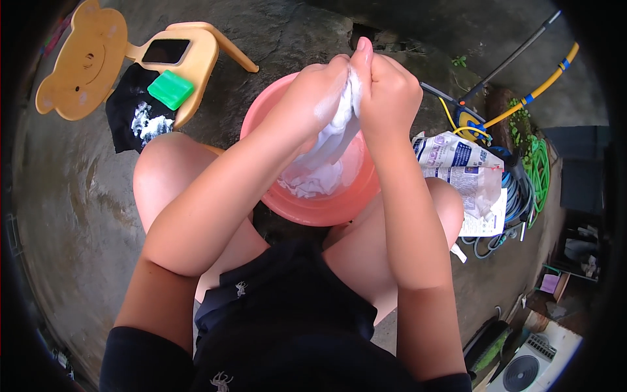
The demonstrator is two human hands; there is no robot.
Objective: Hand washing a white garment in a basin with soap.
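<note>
Both fists are closed on a soapy white cloth (338,130) above a pink plastic basin (279,208). My left hand (321,83) grips it from the left, with foam on the skin by the wrist. Pressed against it, my right hand (392,85) grips the cloth too, thumb pointing up. The cloth hangs down from between the fists into the basin, where crumpled white fabric (316,181) lies in cloudy water. The basin stands on the ground between my knees. My forearms and fists hide part of its rim.
Left, a yellow bear-shaped chair (198,44) holds a phone (166,51), a green soap bar (171,89) and a foam-smeared black cloth (128,88). Right are a printed plastic bag (453,159), coiled green hose (539,171) and a yellow pole (543,93). An outdoor air-conditioner unit (521,372) stands lower right.
</note>
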